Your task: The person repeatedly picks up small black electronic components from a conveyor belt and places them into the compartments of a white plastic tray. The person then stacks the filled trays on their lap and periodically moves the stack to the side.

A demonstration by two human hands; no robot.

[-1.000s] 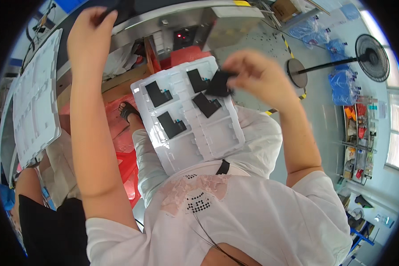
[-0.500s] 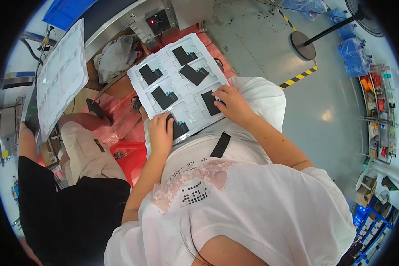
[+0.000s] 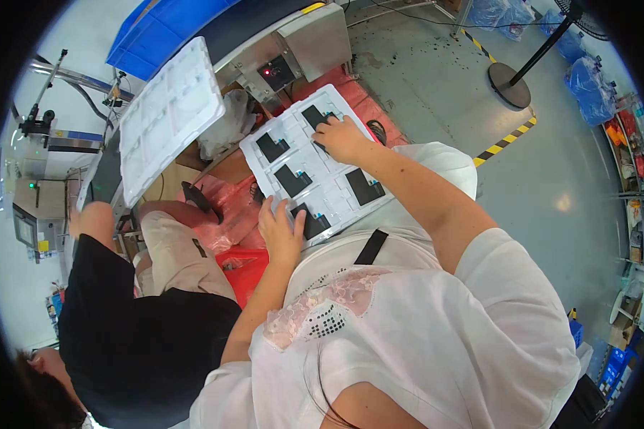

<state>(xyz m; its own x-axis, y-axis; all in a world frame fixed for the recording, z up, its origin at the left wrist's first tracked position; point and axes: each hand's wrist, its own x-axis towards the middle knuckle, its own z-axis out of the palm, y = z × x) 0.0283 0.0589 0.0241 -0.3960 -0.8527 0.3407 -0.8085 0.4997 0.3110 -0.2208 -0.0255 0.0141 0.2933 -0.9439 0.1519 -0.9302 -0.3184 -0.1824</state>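
A white moulded tray rests on my lap, holding several flat black rectangular pieces, each with a small teal-marked tab, like phone batteries. My right hand reaches over the tray's far right part, fingers bent over a black piece that it mostly hides. Just beyond those fingers lies another black piece. My left hand is at the near left edge, fingers apart, beside the nearest black piece. Other black pieces lie in the left pockets and the near right pocket.
To the left, a person in a black top sits close by, near a second white tray standing tilted. Beyond are a blue bin and a metal machine with a control box. A stand fan's base is at right.
My right hand has moved from the near right piece to the far right one, which lay askew. My left fingers have spread. The view has shifted, so everything sits lower and further right.
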